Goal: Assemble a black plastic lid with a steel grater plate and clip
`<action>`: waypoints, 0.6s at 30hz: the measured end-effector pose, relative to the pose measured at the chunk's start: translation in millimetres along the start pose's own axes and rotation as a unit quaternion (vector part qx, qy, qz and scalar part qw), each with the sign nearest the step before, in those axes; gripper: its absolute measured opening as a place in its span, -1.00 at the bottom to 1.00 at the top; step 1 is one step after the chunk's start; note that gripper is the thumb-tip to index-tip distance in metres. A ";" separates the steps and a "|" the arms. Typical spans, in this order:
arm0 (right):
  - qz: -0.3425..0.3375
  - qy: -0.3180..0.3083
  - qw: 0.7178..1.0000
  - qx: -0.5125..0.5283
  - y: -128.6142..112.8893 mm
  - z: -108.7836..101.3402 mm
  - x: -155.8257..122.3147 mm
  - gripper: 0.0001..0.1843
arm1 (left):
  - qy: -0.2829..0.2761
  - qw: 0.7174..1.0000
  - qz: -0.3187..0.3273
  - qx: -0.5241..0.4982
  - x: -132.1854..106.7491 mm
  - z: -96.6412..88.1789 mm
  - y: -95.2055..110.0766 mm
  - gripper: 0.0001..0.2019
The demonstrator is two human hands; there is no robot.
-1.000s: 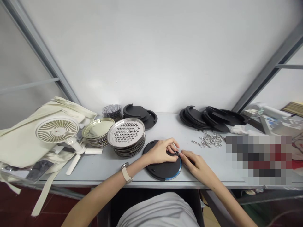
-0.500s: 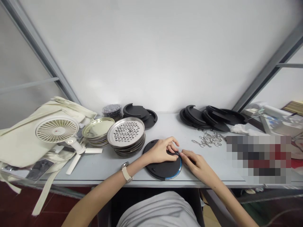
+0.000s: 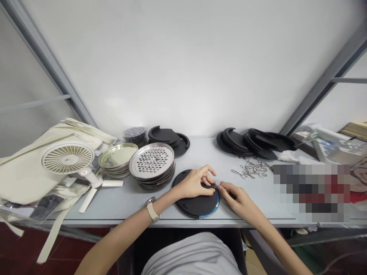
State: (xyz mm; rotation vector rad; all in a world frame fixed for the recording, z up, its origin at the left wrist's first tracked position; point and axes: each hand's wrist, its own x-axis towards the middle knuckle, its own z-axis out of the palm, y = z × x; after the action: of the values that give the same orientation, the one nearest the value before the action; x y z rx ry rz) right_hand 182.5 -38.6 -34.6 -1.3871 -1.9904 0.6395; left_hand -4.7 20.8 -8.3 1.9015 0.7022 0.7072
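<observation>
A black round case (image 3: 197, 206) lies flat near the front edge of the table, with a blue strip showing along its right rim. My left hand (image 3: 197, 183) rests over it, thumb and forefinger closed at the right edge. Close by, my right hand (image 3: 235, 196) is pinched at the same edge, its fingertips almost meeting the left ones. A small metallic glint shows between the fingertips, too small to make out. Behind my right hand lies a loose pile of metal clips with rings (image 3: 254, 169).
To the left stand a stack of perforated metal discs (image 3: 153, 160), a stack of gold-toned discs (image 3: 119, 154), a white fan (image 3: 69, 158) and a cream bag (image 3: 25, 172). More black round cases (image 3: 237, 141) lie along the wall. A blurred patch (image 3: 312, 193) covers the right side.
Both hands stay at the right edge of the case with almost the same grip. The whole view has shifted very slightly.
</observation>
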 end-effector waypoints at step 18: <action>-0.034 -0.025 0.999 -0.019 0.0 -3.0 -1.1 -0.61 | -0.009 1.000 -0.009 0.006 -0.7 0.4 -1.0 -0.54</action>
State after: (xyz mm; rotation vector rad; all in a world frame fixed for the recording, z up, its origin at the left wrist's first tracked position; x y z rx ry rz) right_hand 184.9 -39.6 -32.8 -1.3304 -2.0902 0.6133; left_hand -5.0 20.5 -9.5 1.9078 0.7132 0.6753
